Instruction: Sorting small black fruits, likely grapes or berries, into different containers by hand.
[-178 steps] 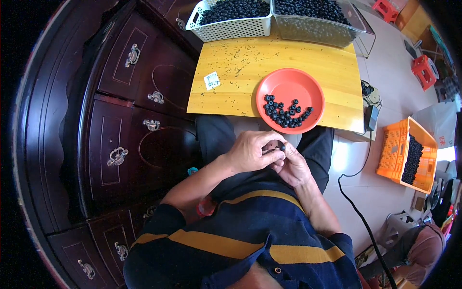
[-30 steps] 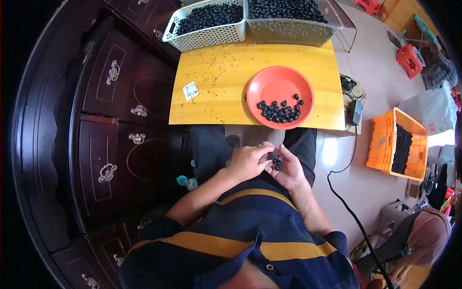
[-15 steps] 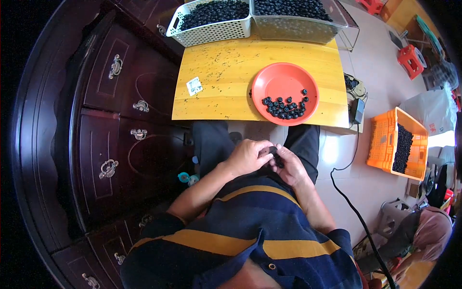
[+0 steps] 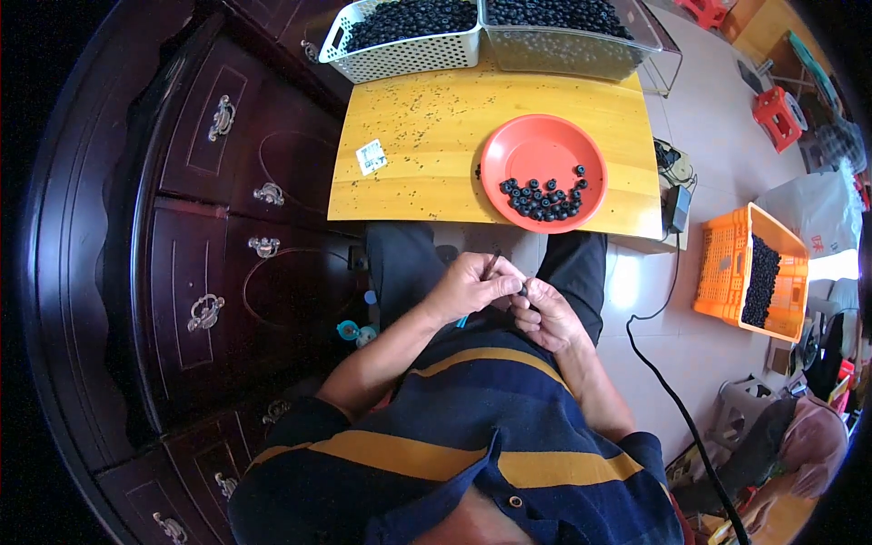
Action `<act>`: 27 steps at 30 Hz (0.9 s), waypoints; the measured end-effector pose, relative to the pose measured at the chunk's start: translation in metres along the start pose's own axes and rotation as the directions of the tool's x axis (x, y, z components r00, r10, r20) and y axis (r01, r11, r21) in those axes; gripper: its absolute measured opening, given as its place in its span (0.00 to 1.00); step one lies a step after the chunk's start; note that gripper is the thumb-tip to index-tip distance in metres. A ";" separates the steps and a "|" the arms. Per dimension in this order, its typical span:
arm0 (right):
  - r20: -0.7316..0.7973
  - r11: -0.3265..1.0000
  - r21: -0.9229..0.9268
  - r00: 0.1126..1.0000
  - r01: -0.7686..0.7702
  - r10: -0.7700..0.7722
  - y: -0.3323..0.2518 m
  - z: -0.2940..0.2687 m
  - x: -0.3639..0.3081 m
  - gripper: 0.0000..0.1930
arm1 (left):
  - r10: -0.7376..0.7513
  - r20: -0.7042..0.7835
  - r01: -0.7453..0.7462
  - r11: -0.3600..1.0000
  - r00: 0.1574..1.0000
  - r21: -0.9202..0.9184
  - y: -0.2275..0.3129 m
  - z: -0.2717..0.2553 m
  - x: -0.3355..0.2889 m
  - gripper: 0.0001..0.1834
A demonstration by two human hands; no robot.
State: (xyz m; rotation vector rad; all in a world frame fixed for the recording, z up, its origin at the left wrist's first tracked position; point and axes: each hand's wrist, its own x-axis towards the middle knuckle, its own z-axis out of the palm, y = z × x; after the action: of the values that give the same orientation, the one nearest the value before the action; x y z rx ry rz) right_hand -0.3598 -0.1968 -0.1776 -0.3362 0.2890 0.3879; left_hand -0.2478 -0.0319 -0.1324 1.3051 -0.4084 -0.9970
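Note:
Above my lap, both hands are brought together just in front of the table edge. My left hand (image 4: 472, 289) is closed round a slim tool (image 4: 491, 264), whose dark end pokes up past the fingers and whose light-blue end shows below the palm; its kind is hard to make out. Thumb and fingers of my right hand (image 4: 549, 318) pinch a small black ring-like part (image 4: 523, 291), and the left thumb touches it. On the table, a red plate (image 4: 545, 136) carries several similar black parts (image 4: 548, 200) along its near side.
A white perforated basket (image 4: 409, 60) and a clear bin (image 4: 568, 56), both full of black parts, stand on the table's (image 4: 409, 191) far side. Dark crumbs and a paper label (image 4: 371, 157) lie there too. An orange crate (image 4: 724, 268) and black cable (image 4: 668, 386) are right; dark drawers (image 4: 195, 272) left.
My hands have turned and opened a little, so the tool's light-blue end and the black part between the fingertips now show. The view has shifted slightly.

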 end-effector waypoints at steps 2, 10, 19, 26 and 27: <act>0.026 1.000 -0.011 1.000 0.014 -0.014 -0.001 0.002 -0.001 0.14 | -0.035 0.000 0.035 0.999 0.999 -0.024 0.003 0.000 0.000 0.06; -0.006 0.998 0.000 0.998 0.063 -0.063 -0.005 0.010 -0.004 0.14 | 0.218 -0.057 -0.127 0.739 0.974 0.661 0.019 -0.010 -0.011 0.22; -0.048 0.999 -0.023 0.998 0.046 -0.048 -0.002 0.015 -0.005 0.12 | 0.334 0.070 -0.222 0.440 0.940 0.870 0.033 0.011 -0.019 0.24; 0.011 0.999 -0.022 0.999 0.047 -0.047 0.003 0.012 -0.005 0.10 | 0.353 0.094 -0.240 0.395 0.931 0.887 0.030 0.013 -0.019 0.22; 0.011 0.999 -0.023 0.999 0.048 -0.048 0.003 0.012 -0.005 0.10 | 0.354 0.095 -0.240 0.394 0.931 0.887 0.029 0.013 -0.019 0.22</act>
State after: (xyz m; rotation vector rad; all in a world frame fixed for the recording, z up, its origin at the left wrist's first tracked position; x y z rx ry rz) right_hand -0.3626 -0.1913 -0.1658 -0.3627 0.2657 0.3462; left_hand -0.2568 -0.0259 -0.0975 2.1298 -1.1635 -0.3218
